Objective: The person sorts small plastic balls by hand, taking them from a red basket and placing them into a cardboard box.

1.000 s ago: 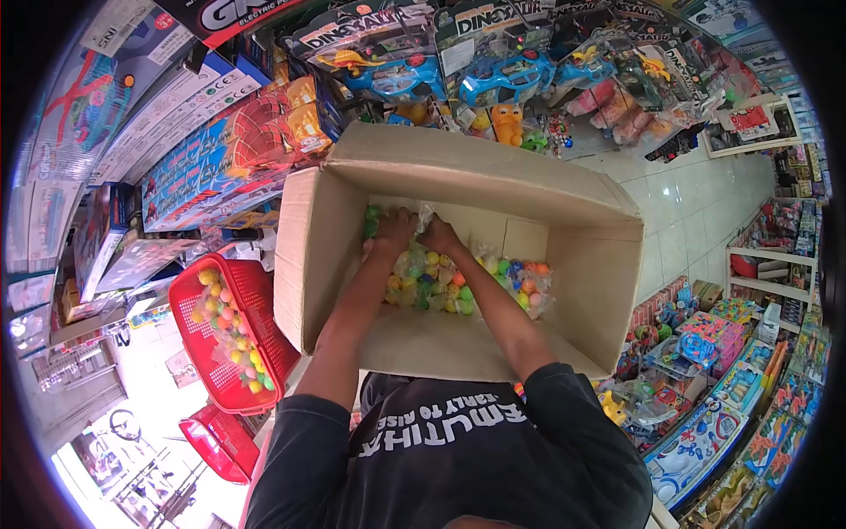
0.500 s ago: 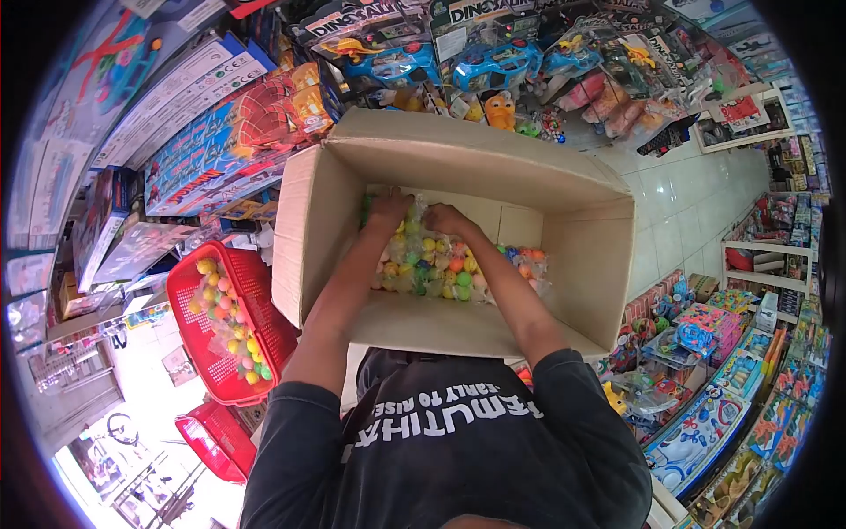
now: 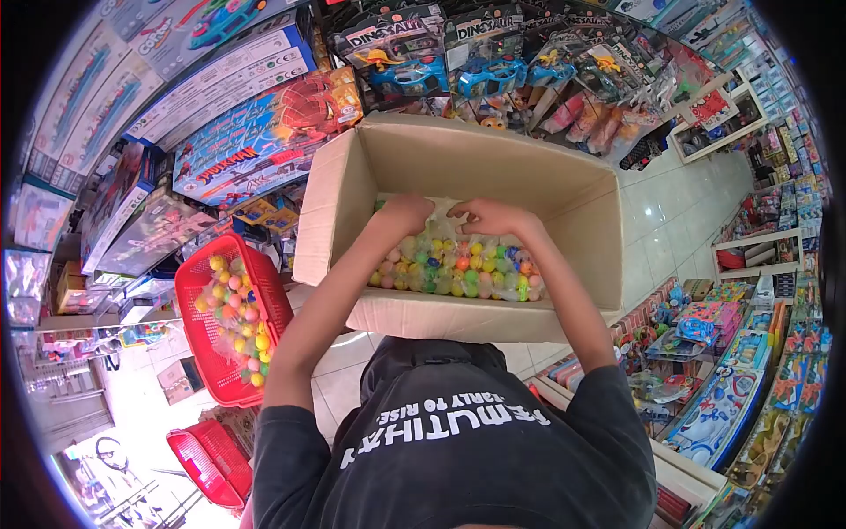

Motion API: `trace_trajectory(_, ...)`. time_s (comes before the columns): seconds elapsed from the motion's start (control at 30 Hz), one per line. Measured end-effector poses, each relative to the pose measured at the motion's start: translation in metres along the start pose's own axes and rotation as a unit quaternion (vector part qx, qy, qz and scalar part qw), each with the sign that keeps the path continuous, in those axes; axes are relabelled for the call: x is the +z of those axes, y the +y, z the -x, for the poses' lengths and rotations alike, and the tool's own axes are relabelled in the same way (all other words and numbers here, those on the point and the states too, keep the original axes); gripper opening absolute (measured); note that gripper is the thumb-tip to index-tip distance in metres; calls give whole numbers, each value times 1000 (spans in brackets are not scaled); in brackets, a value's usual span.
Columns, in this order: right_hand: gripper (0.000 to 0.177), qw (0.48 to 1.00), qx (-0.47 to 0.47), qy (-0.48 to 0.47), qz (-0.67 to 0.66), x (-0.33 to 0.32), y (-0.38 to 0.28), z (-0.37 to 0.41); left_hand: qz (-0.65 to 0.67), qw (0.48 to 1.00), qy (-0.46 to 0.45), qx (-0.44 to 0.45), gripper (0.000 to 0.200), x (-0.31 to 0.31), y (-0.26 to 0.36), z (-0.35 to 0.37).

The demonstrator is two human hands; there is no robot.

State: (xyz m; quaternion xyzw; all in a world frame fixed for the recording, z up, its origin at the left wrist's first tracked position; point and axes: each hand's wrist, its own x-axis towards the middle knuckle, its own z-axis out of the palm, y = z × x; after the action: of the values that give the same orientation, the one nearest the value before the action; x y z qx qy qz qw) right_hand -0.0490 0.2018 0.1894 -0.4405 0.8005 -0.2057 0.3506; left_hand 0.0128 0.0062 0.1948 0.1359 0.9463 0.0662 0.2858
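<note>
A large cardboard box (image 3: 458, 319) stands open in front of me, with clear plastic bags of small colourful balls (image 3: 463, 264) spread over its bottom. My left hand (image 3: 409, 214) is inside at the upper left, its fingers closed on the top of a clear plastic bag (image 3: 435, 231). Just to the right, my right hand (image 3: 486, 217) hovers with curved fingers apart and nothing visible between them. The left hand's fingertips are partly hidden.
On the left, a red basket (image 3: 192, 304) holds more bagged balls, with another red basket (image 3: 210, 460) below it. Boxed toys (image 3: 256, 141) are stacked at upper left. Packaged dinosaur toys (image 3: 489, 53) hang behind the box. Toy shelves (image 3: 723, 397) line the right side.
My right hand has moved right, away from my left hand, and its fingers have spread. My left hand has shifted slightly right. The view has shifted a little.
</note>
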Motion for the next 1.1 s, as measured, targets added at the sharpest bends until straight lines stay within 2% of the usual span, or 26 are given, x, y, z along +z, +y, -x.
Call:
trace_trajectory(0.07, 38, 995, -31, 56, -80, -1, -33, 36, 124, 960, 235, 92, 35, 16, -2, 39)
trace_trajectory(0.13, 37, 975, -62, 113, -178, 1, -71, 77, 309, 892, 304, 127, 36, 1, 17, 99)
trace_trajectory(0.17, 36, 964, -75, 143, -213, 9, -86, 95, 448, 842, 279, 109, 32, 7, 25, 125)
trace_trajectory(0.2, 35, 927, -84, 160, -330, 26, -94, 111, 576, 774, 248, 90, 29, 17, 33, 150)
trace_trajectory(0.23, 34, 876, -93, 174, -441, 43, -100, 128, 606, 752, 240, 98, 27, 28, 40, 175)
trace_trajectory(0.27, 34, 867, -104, 164, -460, 56, -104, 143, 635, 730, 231, 107, 27, 41, 45, 197)
trace_trajectory(0.33, 34, 859, -119, 154, -474, 76, -111, 162, 717, 675, 150, 85, 25, 82, 49, 225)
trace_trajectory(0.4, 34, 848, -17, 53, -527, 98, -118, 168, 728, 669, 124, 85, 23, 123, 56, 228)
trace_trajectory(0.43, 34, 849, -19, 53, -525, 113, -118, 168, 741, 659, 94, 84, 22, 147, 57, 223)
trace_trajectory(0.47, 33, 888, -21, 24, -459, 132, -112, 164, 740, 660, 97, 84, 22, 180, 55, 209)
trace_trajectory(0.5, 32, 920, -21, -5, -391, 154, -101, 157, 717, 691, 53, 72, 22, 221, 51, 187)
trace_trajectory(0.53, 31, 920, -5, -51, -387, 190, -80, 151, 693, 718, 10, 58, 22, 264, 59, 172)
trace_trajectory(0.57, 30, 919, 11, -94, -383, 225, -51, 134, 670, 740, 54, 17, 22, 299, 64, 157)
trace_trajectory(0.6, 31, 943, -3, -72, -325, 262, -22, 125, 645, 758, 99, -24, 22, 328, 69, 143)
trace_trajectory(0.63, 32, 963, -17, -50, -265, 296, 3, 120, 646, 756, 102, -24, 22, 351, 72, 132)
trace_trajectory(0.67, 32, 963, -17, -53, -264, 321, 22, 117, 600, 788, 128, -53, 24, 373, 75, 127)
trace_trajectory(0.7, 31, 949, 55, -61, -306, 344, 35, 117, 553, 815, 151, -84, 25, 392, 80, 124)
trace_trajectory(0.73, 30, 927, 125, -70, -346, 361, 38, 120, 555, 813, 151, -88, 25, 406, 83, 123)
trace_trajectory(0.77, 30, 926, 125, -76, -348, 380, 40, 126, 529, 831, 135, -108, 27, 421, 84, 124)
trace_trajectory(0.8, 27, 875, 190, -22, -444, 395, 37, 133, 502, 847, 118, -129, 28, 434, 88, 130)
trace_trajectory(0.83, 24, 810, 251, 33, -529, 412, 41, 136, 504, 845, 118, -135, 28, 443, 94, 136)
trace_trajectory(0.87, 19, 797, 263, 81, -539, 431, 45, 142, 500, 835, 142, -182, 29, 451, 102, 141)
trace_trajectory(0.9, 19, 799, 261, 72, -538, 445, 49, 148, 493, 822, 166, -230, 29, 457, 111, 148)
trace_trajectory(0.97, 18, 827, 279, 78, -482, 460, 57, 159, 502, 802, 199, -253, 26, 467, 122, 167)
trace_trajectory(1.03, 18, 841, 264, 67, -468, 467, 63, 168, 529, 797, 207, -206, 26, 484, 123, 180)
trace_trajectory(1.1, 18, 856, 248, 61, -451, 468, 62, 169, 523, 785, 237, -234, 26, 503, 122, 196)
